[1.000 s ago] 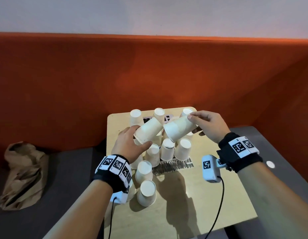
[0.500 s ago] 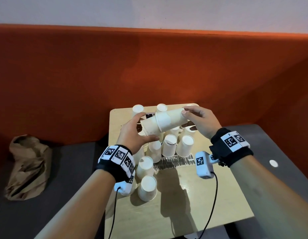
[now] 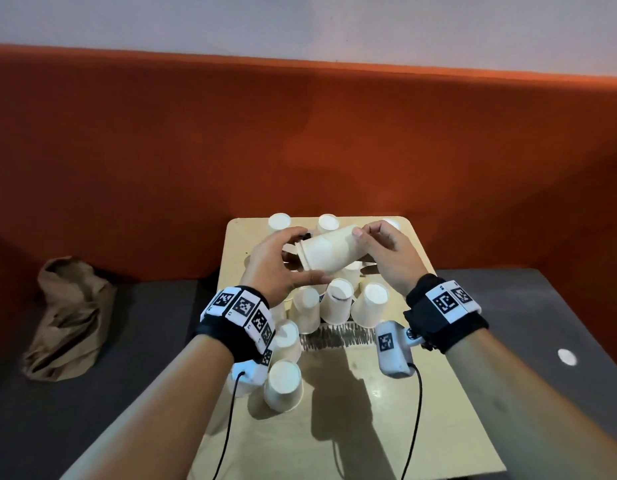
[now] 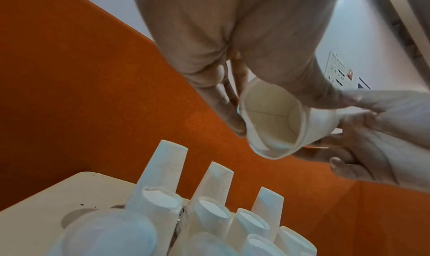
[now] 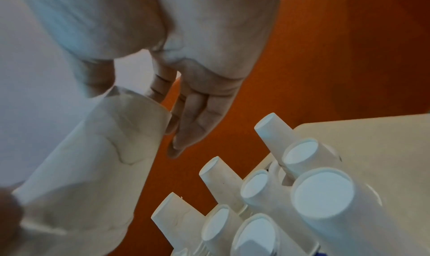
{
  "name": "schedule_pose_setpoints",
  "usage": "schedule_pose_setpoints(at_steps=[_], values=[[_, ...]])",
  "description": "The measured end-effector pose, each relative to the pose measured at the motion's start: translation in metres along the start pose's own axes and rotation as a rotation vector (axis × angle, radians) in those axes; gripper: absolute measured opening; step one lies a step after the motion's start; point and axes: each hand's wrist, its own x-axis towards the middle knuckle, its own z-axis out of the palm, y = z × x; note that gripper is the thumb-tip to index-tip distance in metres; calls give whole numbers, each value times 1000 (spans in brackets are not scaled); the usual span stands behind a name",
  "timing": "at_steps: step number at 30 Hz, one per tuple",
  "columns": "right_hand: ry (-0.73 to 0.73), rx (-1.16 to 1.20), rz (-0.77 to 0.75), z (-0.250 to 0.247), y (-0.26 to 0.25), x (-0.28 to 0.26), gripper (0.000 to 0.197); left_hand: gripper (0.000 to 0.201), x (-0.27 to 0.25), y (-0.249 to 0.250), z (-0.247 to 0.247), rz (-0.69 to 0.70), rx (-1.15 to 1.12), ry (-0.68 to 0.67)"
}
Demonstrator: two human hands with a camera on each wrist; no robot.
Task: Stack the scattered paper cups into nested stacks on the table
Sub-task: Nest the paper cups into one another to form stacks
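Two white paper cups nested into one sideways pair (image 3: 329,252) hang above the back of the wooden table (image 3: 386,410). My left hand (image 3: 300,258) grips the pair at its open rim end, thumb below and fingers above. At the closed bottom end my right hand (image 3: 366,249) pinches it. The left wrist view looks into the open mouth of the pair (image 4: 274,120). In the right wrist view the pair's side (image 5: 93,159) fills the lower left. Several single cups stand upside down beneath, one near me (image 3: 283,384) and one in the middle (image 3: 338,299).
Upturned cups crowd the table's back and left half (image 3: 278,221). Bare wood lies at the front right. A crumpled brown paper bag (image 3: 68,317) sits on the grey bench at the left. An orange padded wall (image 3: 300,133) rises right behind the table.
A second ago each hand held its own cup, tips nearly meeting. The right hand's cup has since slid over the left hand's cup, and the pair now sits pushed together.
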Motion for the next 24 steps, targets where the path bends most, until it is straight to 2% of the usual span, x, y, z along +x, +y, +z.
schedule_pose_setpoints(at_steps=[5, 10, 14, 17, 21, 24], values=[[-16, -140, -125, -16, -3, 4, 27, 76, 18, 8, 29, 33, 121, 78], [130, -404, -275, -43, -13, 13, 23, 67, 32, 20, 60, 81, 202, 151], [212, -523, -354, -69, -5, 26, 22, 62, 41, 35, 82, 76, 254, 104], [240, -623, -344, -89, 5, 36, 22, 61, 48, 41, 100, 49, 289, 56], [202, -723, -311, -106, 21, 50, 23, 64, 52, 44, 116, -14, 353, -20], [160, -766, -303, -113, 33, 60, 23, 62, 54, 43, 125, -27, 376, -23]])
